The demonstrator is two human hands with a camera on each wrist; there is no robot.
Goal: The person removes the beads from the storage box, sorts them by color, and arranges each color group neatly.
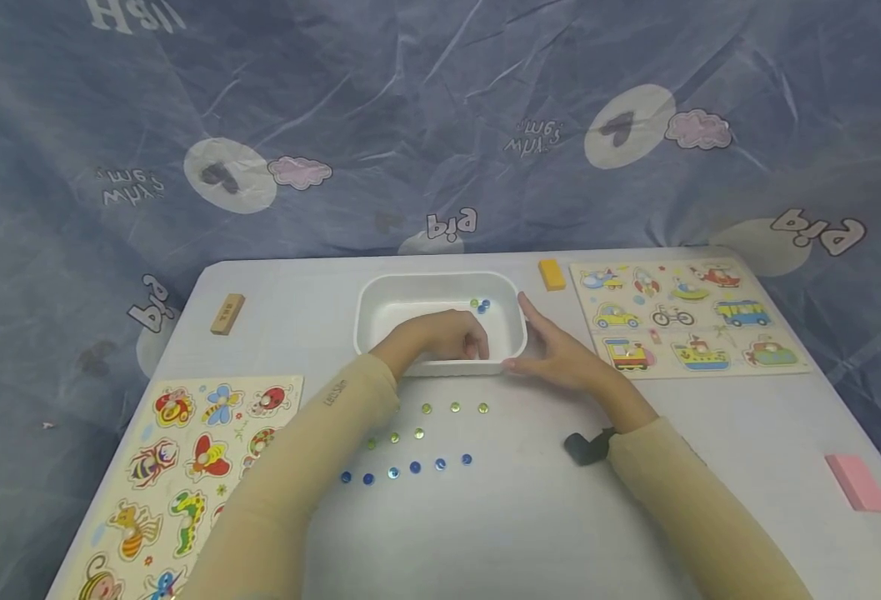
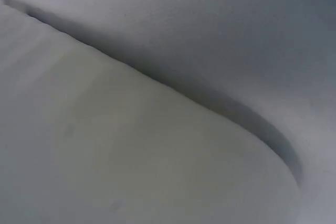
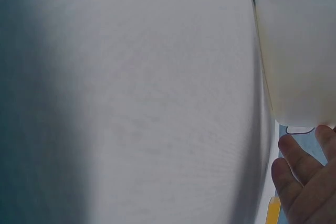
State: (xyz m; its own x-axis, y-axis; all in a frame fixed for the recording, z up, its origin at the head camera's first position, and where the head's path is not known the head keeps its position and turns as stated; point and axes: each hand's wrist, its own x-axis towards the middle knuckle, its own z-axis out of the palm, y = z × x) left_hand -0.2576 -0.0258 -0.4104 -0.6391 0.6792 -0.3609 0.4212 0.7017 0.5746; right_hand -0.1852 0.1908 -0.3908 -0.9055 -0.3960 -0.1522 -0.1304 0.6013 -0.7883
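A white rectangular tray (image 1: pixel 431 277) stands at the middle back of the table. My left hand (image 1: pixel 451 335) reaches into it over the front rim, fingers bent down near the tray floor; the fingertips are partly hidden, and whether they pinch anything does not show. At the tray's right front corner my right hand (image 1: pixel 560 354) touches the outside, thumb at the front and fingers spread along the right side. Inside the tray lie several small glossy blue and green beads (image 1: pixel 481 307). In front are two rows of green beads (image 1: pixel 427 408) and one row of blue beads (image 1: pixel 415 467).
An insect puzzle board (image 1: pixel 177 458) lies at left, partly under my left sleeve. At the right back is a vehicle puzzle board (image 1: pixel 673 313). Around are a wooden block (image 1: pixel 227 314), a yellow block (image 1: pixel 552 274), a pink block (image 1: pixel 858 482) and a dark piece (image 1: pixel 586 448) by my right sleeve.
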